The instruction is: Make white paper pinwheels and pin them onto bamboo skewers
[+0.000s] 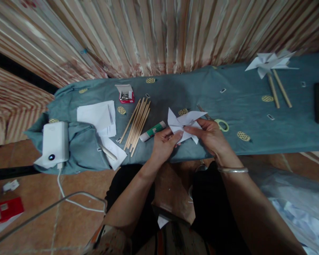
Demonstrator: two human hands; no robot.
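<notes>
"Forearms (134, 196) nearest us; what's past them?"

"One white pinwheel (176, 119), just right of the glue stick (152, 131). The left hand (163, 143) has its lower edge between fingers; the right hand (210, 134) pinches its right side, thumb by the central pin (183, 126)."

"How far along?"

"Blades look folded in, but no stick shows on it. Far right of the glue stick, other pinwheels (267, 62) lie over two sticks (273, 91); loose sticks (138, 125) wait just left of it."
</notes>
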